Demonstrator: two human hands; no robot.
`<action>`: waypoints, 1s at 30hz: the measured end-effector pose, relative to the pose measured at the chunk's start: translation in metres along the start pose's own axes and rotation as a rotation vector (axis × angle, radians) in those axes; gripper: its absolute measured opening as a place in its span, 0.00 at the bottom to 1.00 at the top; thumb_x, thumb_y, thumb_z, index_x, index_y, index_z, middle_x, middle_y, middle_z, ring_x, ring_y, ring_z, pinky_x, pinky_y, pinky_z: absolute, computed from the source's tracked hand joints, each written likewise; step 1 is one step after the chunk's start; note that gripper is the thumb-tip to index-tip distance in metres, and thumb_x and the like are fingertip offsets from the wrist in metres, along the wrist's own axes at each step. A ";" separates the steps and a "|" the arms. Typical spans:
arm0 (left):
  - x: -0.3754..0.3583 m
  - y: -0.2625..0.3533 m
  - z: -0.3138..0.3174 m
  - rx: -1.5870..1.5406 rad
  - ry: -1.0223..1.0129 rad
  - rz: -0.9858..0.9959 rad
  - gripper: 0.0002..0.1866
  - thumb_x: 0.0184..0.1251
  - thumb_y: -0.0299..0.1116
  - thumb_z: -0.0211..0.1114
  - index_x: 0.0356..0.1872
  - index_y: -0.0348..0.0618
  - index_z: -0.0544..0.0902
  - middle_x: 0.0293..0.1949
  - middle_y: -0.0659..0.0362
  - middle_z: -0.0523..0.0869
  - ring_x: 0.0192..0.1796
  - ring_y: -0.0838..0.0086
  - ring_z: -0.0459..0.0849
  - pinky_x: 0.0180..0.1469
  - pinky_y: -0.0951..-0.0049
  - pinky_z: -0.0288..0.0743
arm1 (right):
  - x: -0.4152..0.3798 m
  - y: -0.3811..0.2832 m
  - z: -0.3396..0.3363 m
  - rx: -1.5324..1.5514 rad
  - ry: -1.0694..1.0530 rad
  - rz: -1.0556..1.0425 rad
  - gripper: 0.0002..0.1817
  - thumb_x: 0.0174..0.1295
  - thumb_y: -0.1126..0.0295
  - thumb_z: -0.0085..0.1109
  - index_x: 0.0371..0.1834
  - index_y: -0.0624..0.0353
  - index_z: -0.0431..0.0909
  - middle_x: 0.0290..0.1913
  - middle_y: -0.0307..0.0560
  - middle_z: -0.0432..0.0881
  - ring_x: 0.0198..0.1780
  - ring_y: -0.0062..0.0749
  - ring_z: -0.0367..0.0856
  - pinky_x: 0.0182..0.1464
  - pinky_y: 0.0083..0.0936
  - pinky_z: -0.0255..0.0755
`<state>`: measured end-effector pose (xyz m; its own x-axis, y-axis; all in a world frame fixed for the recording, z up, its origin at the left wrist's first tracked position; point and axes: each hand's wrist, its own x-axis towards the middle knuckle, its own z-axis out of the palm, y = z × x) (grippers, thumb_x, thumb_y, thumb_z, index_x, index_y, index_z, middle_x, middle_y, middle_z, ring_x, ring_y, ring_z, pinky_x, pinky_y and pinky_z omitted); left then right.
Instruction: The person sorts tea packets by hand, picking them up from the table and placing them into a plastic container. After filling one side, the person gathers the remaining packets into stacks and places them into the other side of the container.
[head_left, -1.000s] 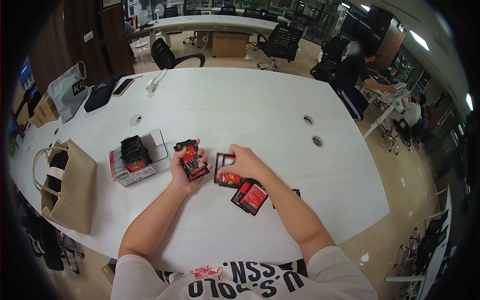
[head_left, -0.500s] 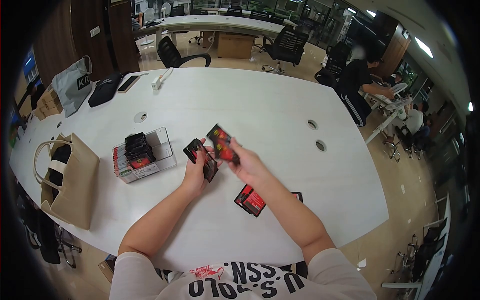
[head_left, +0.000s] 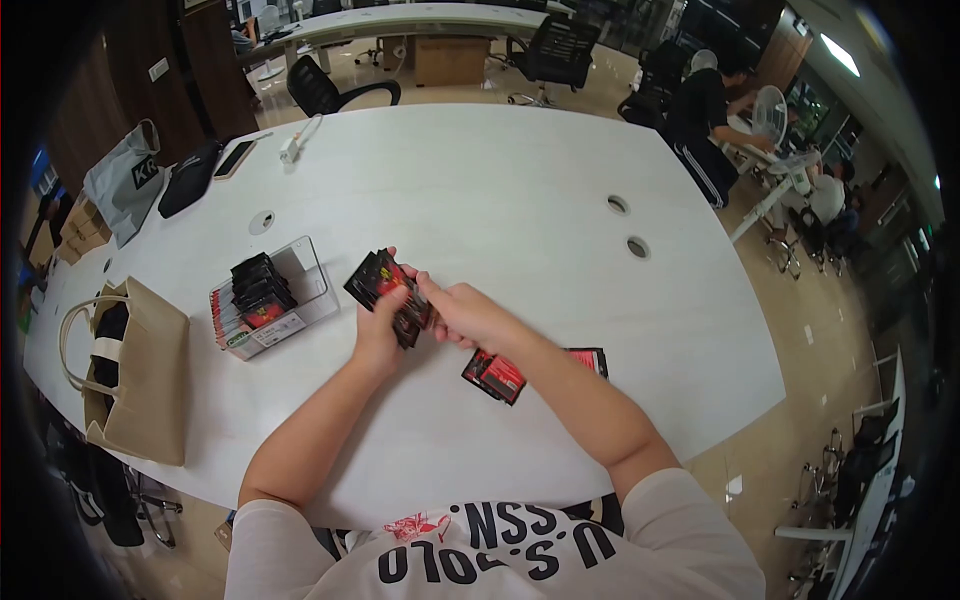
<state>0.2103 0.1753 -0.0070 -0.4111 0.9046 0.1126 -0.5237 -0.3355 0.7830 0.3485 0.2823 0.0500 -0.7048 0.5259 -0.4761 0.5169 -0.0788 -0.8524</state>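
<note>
In the head view my left hand (head_left: 378,332) is closed round a fanned stack of black-and-red sachets (head_left: 372,280) above the table. My right hand (head_left: 468,316) meets it from the right, its fingers closed at the stack's right edge; what exactly they pinch is partly hidden. More black-and-red sachets (head_left: 493,378) lie on the table below my right forearm, which covers part of them. To the left stands a clear plastic box (head_left: 318,272) holding a row of the same dark sachets (head_left: 262,285).
A beige tote bag (head_left: 150,370) stands at the left edge of the white table (head_left: 460,180). Beyond are a grey bag (head_left: 125,185), a black pouch (head_left: 190,180), a phone (head_left: 234,160) and a white charger (head_left: 291,150). A person (head_left: 705,125) sits at the far right.
My right hand has brought the sachet it held apart down and left against the stack in my left hand. The view has tilted slightly, shifting the table upward.
</note>
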 end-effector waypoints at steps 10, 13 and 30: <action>0.017 -0.002 -0.016 -0.267 0.094 -0.273 0.29 0.75 0.48 0.60 0.73 0.49 0.71 0.49 0.60 0.84 0.54 0.70 0.86 0.63 0.53 0.83 | -0.039 0.033 -0.056 -1.113 -0.065 -0.387 0.33 0.36 0.57 0.90 0.48 0.55 0.85 0.40 0.48 0.86 0.42 0.44 0.85 0.46 0.41 0.82; 0.017 0.000 -0.017 -0.253 0.090 -0.284 0.29 0.75 0.48 0.60 0.71 0.48 0.72 0.49 0.60 0.85 0.53 0.70 0.86 0.62 0.53 0.83 | -0.038 0.017 -0.046 -1.069 -0.212 -0.166 0.30 0.40 0.60 0.88 0.47 0.56 0.84 0.42 0.47 0.86 0.45 0.41 0.85 0.48 0.38 0.81; -0.001 0.011 -0.018 -0.130 -0.552 -0.893 0.33 0.82 0.58 0.55 0.76 0.45 0.71 0.65 0.46 0.84 0.58 0.56 0.91 0.56 0.47 0.89 | -0.043 -0.009 -0.040 -0.464 -0.007 -0.789 0.12 0.62 0.71 0.75 0.48 0.61 0.89 0.41 0.45 0.85 0.40 0.36 0.84 0.44 0.30 0.78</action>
<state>0.1913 0.1662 -0.0101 0.5418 0.8202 -0.1837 -0.5577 0.5144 0.6514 0.3932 0.2941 0.0868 -0.9387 0.2770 0.2051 0.0261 0.6505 -0.7591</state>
